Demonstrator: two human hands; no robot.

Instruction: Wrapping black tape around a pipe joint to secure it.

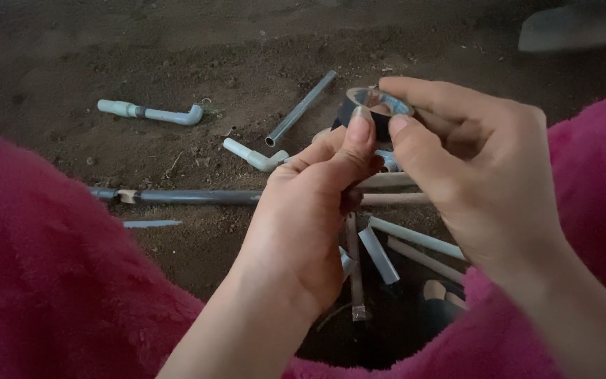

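A roll of black tape (376, 105) is held up in front of me over the dirt ground. My right hand (478, 168) grips the roll, index finger over its top and thumb on its side. My left hand (310, 210) pinches at the roll's edge, thumb tip pressed beside the right thumb. Both wrists come out of fuzzy pink sleeves (50, 281). Whether a tape end is lifted, I cannot tell.
On the dirt lie a long grey pipe (191, 197), a shorter grey tube (301, 107), two pale elbow-jointed pipe pieces (152, 113) (254, 156), and several short cut pipe lengths (401, 242) under my hands. A flat stone (569, 28) sits at the far right.
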